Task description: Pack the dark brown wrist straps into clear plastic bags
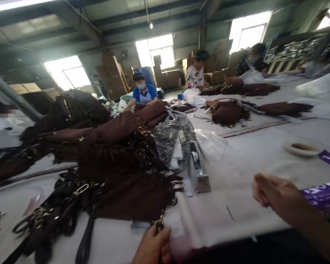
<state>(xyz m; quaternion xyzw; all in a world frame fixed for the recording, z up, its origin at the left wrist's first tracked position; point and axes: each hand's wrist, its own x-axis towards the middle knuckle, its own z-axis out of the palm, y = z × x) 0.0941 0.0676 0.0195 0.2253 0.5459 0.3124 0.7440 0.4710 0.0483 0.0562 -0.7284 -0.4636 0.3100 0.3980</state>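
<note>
Along the worktop's (236,205) left edge lie black straps (52,216); a brown fringed bag (134,194) sits at the near edge. The left hand (154,247) has its grip clamped on the bag's metal clasp (159,222), seemingly mid-fitting. The right hand (275,194) hovers loosely curled, holding nothing, above bare cloth, where there is open room. A tape dispenser (198,168) stands between.
</note>
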